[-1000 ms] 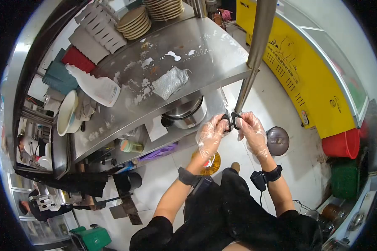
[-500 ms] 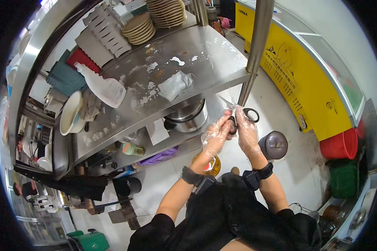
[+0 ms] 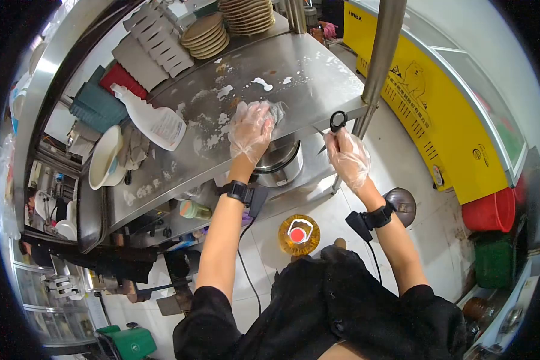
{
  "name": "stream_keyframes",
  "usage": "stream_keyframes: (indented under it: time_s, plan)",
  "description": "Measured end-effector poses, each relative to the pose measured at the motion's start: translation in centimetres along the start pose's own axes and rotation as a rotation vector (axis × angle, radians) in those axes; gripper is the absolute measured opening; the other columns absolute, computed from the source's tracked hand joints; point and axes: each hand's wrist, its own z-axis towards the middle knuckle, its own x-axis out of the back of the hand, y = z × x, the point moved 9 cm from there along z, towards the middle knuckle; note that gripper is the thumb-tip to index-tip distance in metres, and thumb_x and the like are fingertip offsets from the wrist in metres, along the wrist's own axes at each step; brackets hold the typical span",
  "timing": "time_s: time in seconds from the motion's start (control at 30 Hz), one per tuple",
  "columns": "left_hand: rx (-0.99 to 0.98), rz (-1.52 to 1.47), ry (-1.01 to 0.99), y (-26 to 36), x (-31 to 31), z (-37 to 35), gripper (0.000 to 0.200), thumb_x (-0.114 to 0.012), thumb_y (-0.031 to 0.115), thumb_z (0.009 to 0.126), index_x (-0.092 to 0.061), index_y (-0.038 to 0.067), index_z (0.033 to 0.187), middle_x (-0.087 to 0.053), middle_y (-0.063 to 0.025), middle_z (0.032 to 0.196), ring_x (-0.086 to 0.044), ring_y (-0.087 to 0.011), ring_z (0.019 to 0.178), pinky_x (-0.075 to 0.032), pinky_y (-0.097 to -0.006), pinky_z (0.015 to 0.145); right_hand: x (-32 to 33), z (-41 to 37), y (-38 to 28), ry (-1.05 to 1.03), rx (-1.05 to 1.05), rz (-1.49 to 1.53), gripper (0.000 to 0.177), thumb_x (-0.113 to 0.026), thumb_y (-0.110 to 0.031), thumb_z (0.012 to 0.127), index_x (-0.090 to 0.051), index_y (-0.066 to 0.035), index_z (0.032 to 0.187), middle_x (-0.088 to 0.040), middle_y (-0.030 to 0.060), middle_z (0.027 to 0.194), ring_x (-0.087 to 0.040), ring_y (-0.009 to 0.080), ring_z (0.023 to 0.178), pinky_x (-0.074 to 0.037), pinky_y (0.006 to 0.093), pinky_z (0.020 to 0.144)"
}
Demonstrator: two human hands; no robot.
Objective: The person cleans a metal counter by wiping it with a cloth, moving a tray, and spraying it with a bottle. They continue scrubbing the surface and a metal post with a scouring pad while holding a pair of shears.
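My left hand (image 3: 250, 132), in a clear plastic glove, is over a silvery mesh cloth (image 3: 277, 112) on the steel worktable (image 3: 318, 78). Its fingers curl over the cloth and hide most of it. Near the table's front right corner, my right hand (image 3: 349, 157), gloved too, grips a pair of scissors (image 3: 338, 121) with black handles. One handle loop sticks up above the fingers, and the blades point left toward the table edge. Wet white foam patches (image 3: 261, 84) and brown stains mark the steel behind the cloth.
A white spray bottle (image 3: 156, 123) lies on the table near a cream bowl (image 3: 107, 157). Stacked plates (image 3: 205, 37) stand at the back. A metal post (image 3: 385, 54) rises at the right corner, before a yellow freezer (image 3: 426, 102). An oil jug (image 3: 299, 235) stands on the floor.
Both hands were together at the scissors in front of the table. My left hand has moved up and left onto the cloth; my right hand keeps the scissors, now turned with a loop upward.
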Motion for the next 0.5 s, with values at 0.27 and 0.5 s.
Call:
stream_keyframes:
  time_s: [0.27, 0.5]
  plan:
    - [0.058, -0.007, -0.027, -0.5, -1.0, -0.3, 0.026, -0.06, 0.027, 0.091, -0.068, 0.016, 0.113, -0.063, -0.0058, 0.122, -0.056, -0.0333, 0.116, -0.044, -0.0449, 0.099, -2.1, 2.1, 0.5, -0.104, 0.142, -0.108, 0.02, -0.058, -0.022, 0.092, -0.054, -0.003, 0.087, -0.061, 0.018, 0.065, -0.06, 0.0387, 0.059, -0.047, 0.05, 0.055]
    - [0.055, 0.01, -0.012, -0.7, -1.2, -0.4, 0.026, -0.059, 0.029, 0.092, -0.068, 0.018, 0.113, -0.063, -0.0036, 0.122, -0.058, -0.0312, 0.114, -0.044, -0.0439, 0.097, -2.7, 2.0, 1.0, -0.166, 0.081, -0.162, 0.021, -0.057, -0.023, 0.092, -0.056, -0.002, 0.091, -0.061, 0.0181, 0.064, -0.062, 0.0383, 0.06, -0.047, 0.0501, 0.056]
